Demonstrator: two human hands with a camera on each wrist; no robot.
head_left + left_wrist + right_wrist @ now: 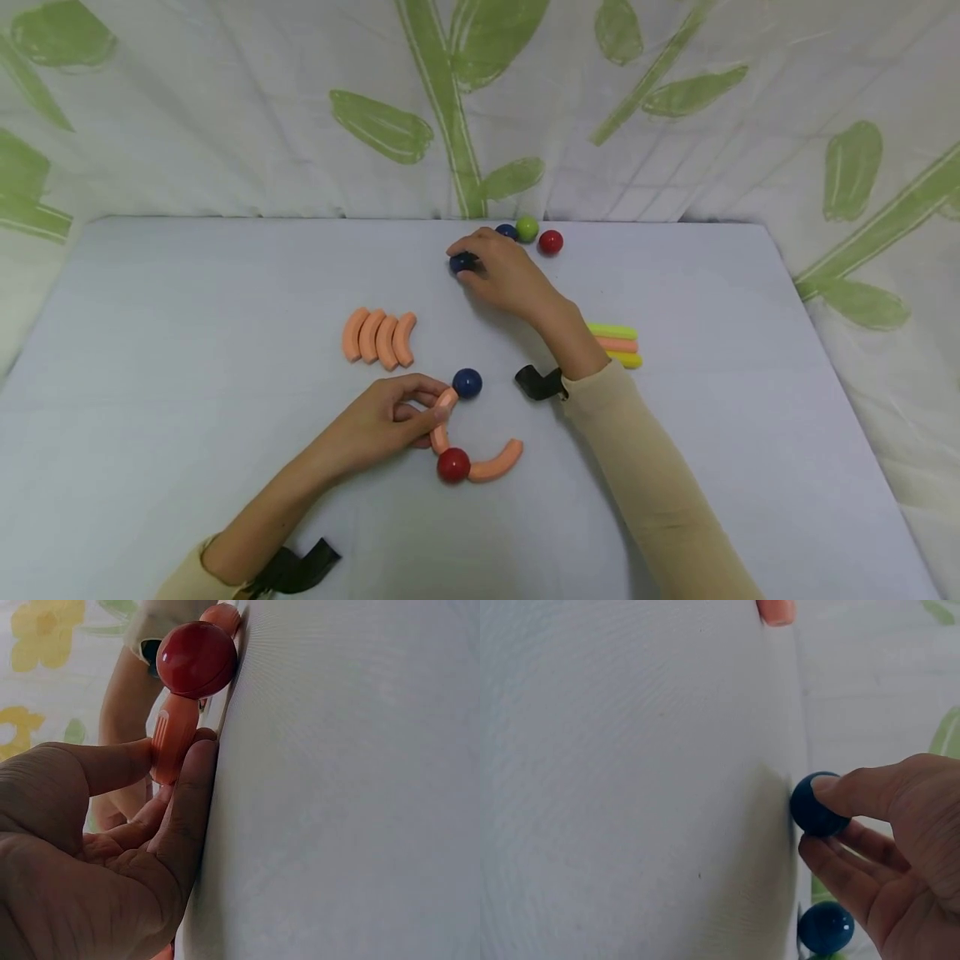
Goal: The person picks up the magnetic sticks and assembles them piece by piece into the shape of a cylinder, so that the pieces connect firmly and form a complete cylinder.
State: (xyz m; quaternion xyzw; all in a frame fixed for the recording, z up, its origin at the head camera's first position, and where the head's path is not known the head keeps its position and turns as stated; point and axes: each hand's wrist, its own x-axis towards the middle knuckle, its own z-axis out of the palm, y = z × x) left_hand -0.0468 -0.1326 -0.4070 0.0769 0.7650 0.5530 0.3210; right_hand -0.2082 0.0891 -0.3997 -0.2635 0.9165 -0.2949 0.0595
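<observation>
My left hand (397,417) pinches a curved orange stick (175,739) between thumb and fingers, just above the table. One end of that stick meets a red ball (453,465), and a second curved orange stick (497,462) runs from the ball to the right. Close to the left fingertips sits a blue ball (467,382); whether it touches the held stick I cannot tell. Farther back, my right hand (502,271) grips another blue ball (817,806) with thumb and fingertips, at the table surface.
Several curved orange sticks (377,337) lie side by side on the left. Beyond the right hand are a blue ball (826,928), a green ball (527,228) and a red ball (551,242). Straight yellow, orange and green sticks (618,344) lie partly behind the right forearm.
</observation>
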